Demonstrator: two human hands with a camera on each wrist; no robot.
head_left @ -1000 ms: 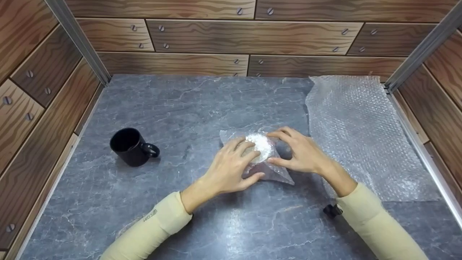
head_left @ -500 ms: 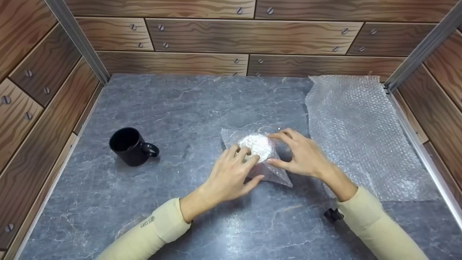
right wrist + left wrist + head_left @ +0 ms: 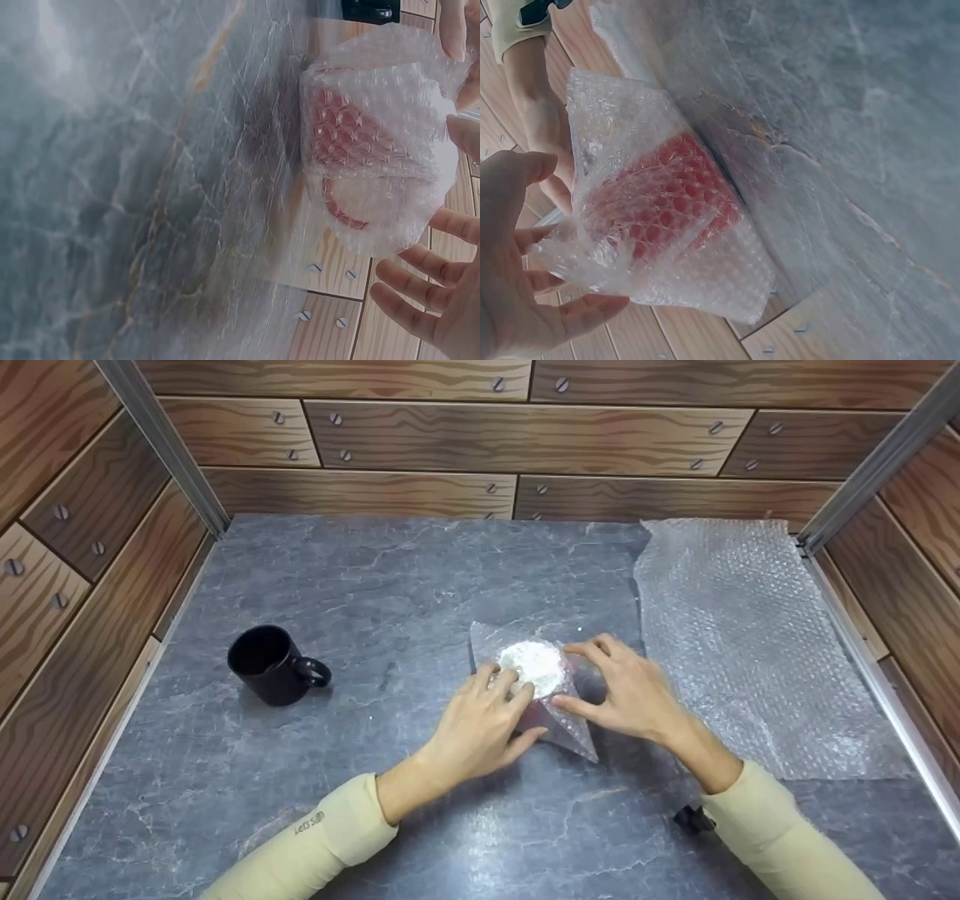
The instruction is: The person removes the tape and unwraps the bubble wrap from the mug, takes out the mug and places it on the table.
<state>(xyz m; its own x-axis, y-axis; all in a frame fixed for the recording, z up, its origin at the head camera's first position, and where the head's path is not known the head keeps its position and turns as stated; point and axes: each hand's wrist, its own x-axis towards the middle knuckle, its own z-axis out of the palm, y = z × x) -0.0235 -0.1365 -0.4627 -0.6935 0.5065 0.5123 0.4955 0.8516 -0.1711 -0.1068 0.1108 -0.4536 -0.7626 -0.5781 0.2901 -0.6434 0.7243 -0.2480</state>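
A red mug wrapped in bubble wrap sits on the grey stone-look table, its top a crumpled white bunch. My left hand curls over its near left side, fingertips on the top and thumb low on the wrap. My right hand holds the right side, with the index finger on top and the thumb at the lower flap. The left wrist view shows the red mug through the wrap beside my left hand. In the right wrist view the wrapped mug shows its handle, close to my right fingers.
An empty black mug stands to the left, handle pointing right. A large flat sheet of bubble wrap lies along the right side. Wood-pattern walls close in the table at the back and both sides.
The loose flap at the bundle's near corner has drawn in and turned a little. My left fingers slid back from the top, and my right hand shifted slightly nearer.
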